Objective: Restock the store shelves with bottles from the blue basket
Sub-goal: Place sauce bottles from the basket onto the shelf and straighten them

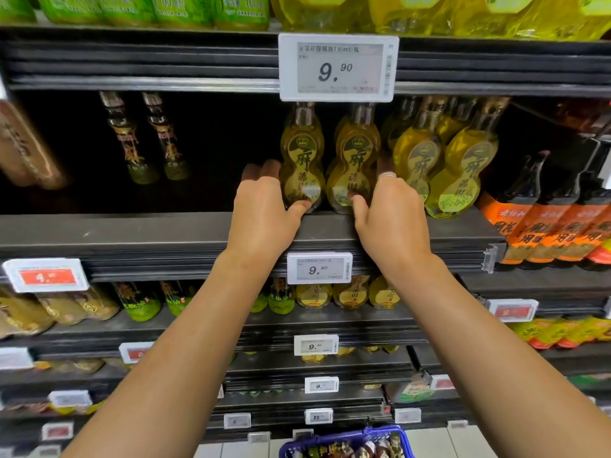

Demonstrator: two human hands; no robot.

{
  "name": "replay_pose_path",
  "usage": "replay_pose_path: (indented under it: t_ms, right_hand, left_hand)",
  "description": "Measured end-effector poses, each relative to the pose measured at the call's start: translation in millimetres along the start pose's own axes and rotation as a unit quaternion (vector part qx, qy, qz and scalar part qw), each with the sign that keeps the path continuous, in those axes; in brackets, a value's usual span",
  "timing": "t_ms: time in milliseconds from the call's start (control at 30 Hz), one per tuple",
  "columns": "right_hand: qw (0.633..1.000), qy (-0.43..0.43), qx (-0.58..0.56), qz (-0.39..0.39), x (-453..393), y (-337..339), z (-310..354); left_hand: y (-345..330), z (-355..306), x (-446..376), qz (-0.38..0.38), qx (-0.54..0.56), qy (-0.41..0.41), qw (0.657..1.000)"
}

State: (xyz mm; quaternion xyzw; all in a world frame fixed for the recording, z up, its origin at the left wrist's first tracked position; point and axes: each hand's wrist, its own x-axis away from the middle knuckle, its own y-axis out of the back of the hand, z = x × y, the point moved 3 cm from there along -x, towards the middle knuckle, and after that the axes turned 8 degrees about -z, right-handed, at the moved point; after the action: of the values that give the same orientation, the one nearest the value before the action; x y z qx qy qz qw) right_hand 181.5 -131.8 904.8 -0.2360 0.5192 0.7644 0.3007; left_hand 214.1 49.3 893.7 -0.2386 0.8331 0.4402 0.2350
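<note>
Two gourd-shaped bottles of yellow oil stand side by side at the front of the dark shelf (165,229). My left hand (264,206) grips the left bottle (302,153) low down, thumb in front and fingers behind it. My right hand (386,213), with a ring on one finger, grips the right bottle (355,157) the same way. Both bottles stand upright on the shelf board. The blue basket (347,439) sits on the floor at the bottom edge, with several dark bottles inside.
More yellow gourd bottles (459,166) stand right of my hands. Two slim dark bottles (148,140) stand deep at the back left, with a dark gap before them. Orange-labelled bottles (545,226) fill the right. A price tag (337,67) hangs from the shelf above.
</note>
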Motion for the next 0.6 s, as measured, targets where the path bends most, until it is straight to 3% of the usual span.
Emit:
replay_pose_path:
  t_ms: [167, 333, 600]
  right_hand:
    - [0.997, 0.048, -0.048, -0.02, 12.2, 15.0, -3.1]
    - [0.986, 0.103, -0.131, 0.023, 29.6, 31.1, -32.6]
    - [0.981, 0.143, -0.126, 0.027, 51.6, 56.7, -106.0]
  left_hand:
    - [4.3, -1.3, 4.5, 0.016, 0.0, 0.009, 1.0]
    - [20.0, -0.8, 22.4, -0.012, 0.007, -0.019, 1.0]
    - [28.6, -13.5, 74.4, -0.023, 0.031, -0.062, 0.997]
